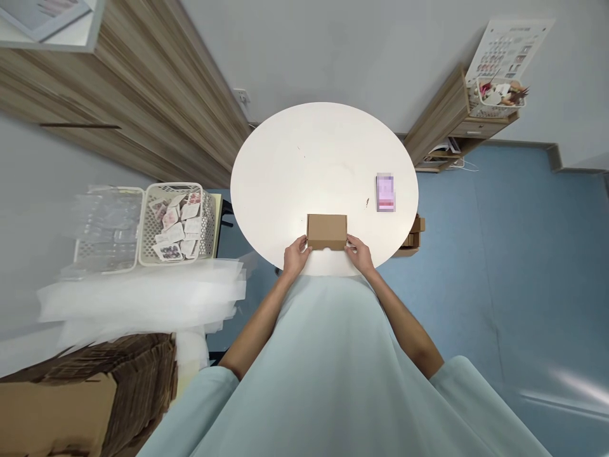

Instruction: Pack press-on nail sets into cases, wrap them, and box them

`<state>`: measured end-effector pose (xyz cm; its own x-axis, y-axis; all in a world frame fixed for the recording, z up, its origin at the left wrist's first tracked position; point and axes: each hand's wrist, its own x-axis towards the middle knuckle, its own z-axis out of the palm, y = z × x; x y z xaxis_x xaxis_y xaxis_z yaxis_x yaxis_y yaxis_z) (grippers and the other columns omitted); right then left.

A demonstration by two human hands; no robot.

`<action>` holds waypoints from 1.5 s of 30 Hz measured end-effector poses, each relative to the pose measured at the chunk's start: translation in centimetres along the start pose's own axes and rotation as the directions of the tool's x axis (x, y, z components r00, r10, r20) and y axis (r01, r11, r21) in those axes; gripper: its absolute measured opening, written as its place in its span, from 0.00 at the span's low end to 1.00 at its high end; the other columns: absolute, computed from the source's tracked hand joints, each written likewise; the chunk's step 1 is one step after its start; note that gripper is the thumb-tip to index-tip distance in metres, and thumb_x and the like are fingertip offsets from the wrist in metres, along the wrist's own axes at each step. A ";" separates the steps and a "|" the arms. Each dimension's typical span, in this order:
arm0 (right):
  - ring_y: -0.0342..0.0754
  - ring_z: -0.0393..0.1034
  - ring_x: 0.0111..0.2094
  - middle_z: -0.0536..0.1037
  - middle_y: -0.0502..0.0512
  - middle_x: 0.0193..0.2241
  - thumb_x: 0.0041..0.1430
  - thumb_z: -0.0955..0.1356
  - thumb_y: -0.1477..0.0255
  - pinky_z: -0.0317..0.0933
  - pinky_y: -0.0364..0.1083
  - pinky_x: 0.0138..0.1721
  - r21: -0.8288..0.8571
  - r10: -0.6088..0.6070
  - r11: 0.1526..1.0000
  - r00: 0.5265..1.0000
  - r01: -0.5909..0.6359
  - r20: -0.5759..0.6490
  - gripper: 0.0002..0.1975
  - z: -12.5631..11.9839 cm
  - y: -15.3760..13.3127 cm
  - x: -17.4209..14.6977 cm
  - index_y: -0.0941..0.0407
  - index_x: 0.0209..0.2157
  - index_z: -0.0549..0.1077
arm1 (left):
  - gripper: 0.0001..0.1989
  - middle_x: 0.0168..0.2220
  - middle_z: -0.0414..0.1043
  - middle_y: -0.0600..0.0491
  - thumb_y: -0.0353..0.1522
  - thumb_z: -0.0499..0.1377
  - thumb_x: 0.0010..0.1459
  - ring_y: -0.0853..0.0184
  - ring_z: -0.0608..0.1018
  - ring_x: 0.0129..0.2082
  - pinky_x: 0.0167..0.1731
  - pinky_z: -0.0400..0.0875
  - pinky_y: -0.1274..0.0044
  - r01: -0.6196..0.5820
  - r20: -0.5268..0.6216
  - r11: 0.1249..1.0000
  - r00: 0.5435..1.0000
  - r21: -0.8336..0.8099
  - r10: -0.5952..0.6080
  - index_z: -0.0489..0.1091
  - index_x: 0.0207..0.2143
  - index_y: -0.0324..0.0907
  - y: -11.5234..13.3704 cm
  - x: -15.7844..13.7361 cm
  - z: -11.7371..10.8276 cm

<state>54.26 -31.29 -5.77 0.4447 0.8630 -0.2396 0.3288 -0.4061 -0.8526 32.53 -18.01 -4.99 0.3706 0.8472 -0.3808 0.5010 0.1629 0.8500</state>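
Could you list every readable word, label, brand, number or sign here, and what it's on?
No text can be read.
Poster: print too small.
Packets: any print too small.
Purple item: blurred.
Box: no print visible.

We see one plain brown cardboard box, oblong, with its lid down; it sits level and squared to us on the white bench, close to our edge, one long side facing us; its top looks smooth.
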 end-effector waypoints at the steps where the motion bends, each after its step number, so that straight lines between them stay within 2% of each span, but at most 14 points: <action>1: 0.56 0.71 0.63 0.76 0.59 0.63 0.67 0.66 0.63 0.73 0.56 0.60 0.026 -0.012 1.000 1.000 0.012 -0.001 0.23 -0.2 -0.5 -0.2 0.51 0.61 0.77 | 0.22 0.58 0.80 0.44 0.28 0.64 0.63 0.58 0.81 0.59 0.65 0.72 0.65 -0.017 -0.002 1.000 1.000 -0.016 0.017 0.75 0.59 0.39 0.3 -0.3 -0.3; 3: 0.56 0.68 0.66 0.75 0.58 0.64 0.68 0.66 0.60 0.71 0.56 0.62 0.078 -0.011 0.997 1.000 0.012 -0.014 0.22 -0.9 -1.8 -0.6 0.51 0.59 0.79 | 0.18 0.56 0.81 0.45 0.35 0.64 0.66 0.57 0.82 0.57 0.63 0.74 0.64 -0.057 -0.017 0.998 0.998 -0.035 0.056 0.77 0.56 0.40 1.2 -1.1 -1.0; 6: 0.59 0.73 0.62 0.77 0.59 0.63 0.68 0.68 0.54 0.73 0.58 0.60 0.111 0.046 0.993 0.998 -0.041 -0.038 0.23 -2.1 -3.7 -1.3 0.52 0.54 0.82 | 0.18 0.54 0.82 0.46 0.43 0.61 0.68 0.57 0.83 0.54 0.60 0.76 0.64 -0.092 -0.060 0.995 0.994 -0.026 0.090 0.80 0.53 0.42 2.7 -2.3 -2.1; 8: 0.60 0.76 0.59 0.79 0.59 0.60 0.67 0.69 0.52 0.74 0.58 0.58 0.092 0.083 0.993 0.996 -0.079 -0.044 0.22 -2.9 -4.7 -1.7 0.52 0.50 0.84 | 0.19 0.52 0.83 0.46 0.46 0.61 0.68 0.56 0.83 0.53 0.57 0.77 0.65 -0.083 -0.068 0.997 0.994 -0.008 0.082 0.81 0.51 0.43 3.6 -2.9 -2.8; 11: 0.60 0.76 0.59 0.81 0.59 0.57 0.67 0.69 0.51 0.73 0.58 0.59 0.082 0.112 0.991 0.993 -0.109 -0.032 0.21 -3.6 -5.2 -2.0 0.52 0.45 0.85 | 0.21 0.48 0.83 0.47 0.49 0.60 0.68 0.56 0.83 0.49 0.54 0.77 0.67 -0.045 -0.032 0.999 0.998 0.022 0.046 0.82 0.48 0.44 4.0 -3.2 -3.3; 14: 0.59 0.76 0.58 0.81 0.60 0.58 0.66 0.69 0.51 0.72 0.56 0.58 0.129 0.124 0.984 0.992 -0.121 -0.011 0.22 -3.8 -4.9 -1.9 0.53 0.47 0.84 | 0.22 0.48 0.82 0.46 0.50 0.60 0.68 0.58 0.83 0.47 0.53 0.76 0.68 -0.028 0.003 1.000 1.000 0.013 0.028 0.81 0.50 0.43 3.5 -2.9 -3.3; 20: 0.54 0.78 0.48 0.81 0.60 0.57 0.66 0.69 0.51 0.74 0.54 0.51 0.166 0.089 0.982 0.996 -0.087 -0.004 0.27 -3.3 -3.7 -1.4 0.52 0.58 0.79 | 0.26 0.45 0.79 0.48 0.50 0.60 0.67 0.62 0.81 0.44 0.50 0.75 0.71 -0.088 0.026 0.994 0.996 -0.057 0.089 0.76 0.59 0.45 1.9 -2.2 -2.7; 28: 0.51 0.75 0.47 0.79 0.58 0.59 0.68 0.67 0.50 0.73 0.52 0.49 0.184 0.058 0.981 0.998 -0.053 -0.020 0.29 -2.2 -2.5 -1.1 0.50 0.62 0.76 | 0.25 0.43 0.77 0.50 0.49 0.61 0.66 0.64 0.80 0.42 0.48 0.75 0.72 -0.132 0.009 0.987 0.991 -0.094 0.133 0.77 0.58 0.45 1.4 -1.8 -2.2; 35: 0.51 0.76 0.46 0.77 0.57 0.62 0.67 0.67 0.50 0.74 0.52 0.51 0.171 0.085 0.982 0.996 -0.079 -0.028 0.29 -1.7 -2.3 -1.1 0.50 0.62 0.76 | 0.24 0.42 0.78 0.50 0.48 0.62 0.64 0.63 0.79 0.42 0.49 0.75 0.71 -0.113 -0.019 0.990 0.994 -0.084 0.112 0.78 0.56 0.45 0.6 -1.7 -2.0; 45: 0.53 0.78 0.48 0.80 0.59 0.59 0.65 0.69 0.49 0.73 0.54 0.54 0.193 0.106 0.977 0.993 -0.094 -0.054 0.27 -1.7 -2.7 -0.3 0.52 0.55 0.80 | 0.21 0.42 0.78 0.49 0.46 0.62 0.65 0.63 0.80 0.42 0.48 0.76 0.71 -0.107 -0.046 0.994 0.993 -0.027 0.106 0.79 0.53 0.45 0.8 -1.2 -1.9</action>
<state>54.61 -31.00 -2.64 0.5215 0.7975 -0.3032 0.1189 -0.4198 -0.8998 31.07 -17.91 -3.17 0.3850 0.8821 -0.2714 0.4374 0.0845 0.8953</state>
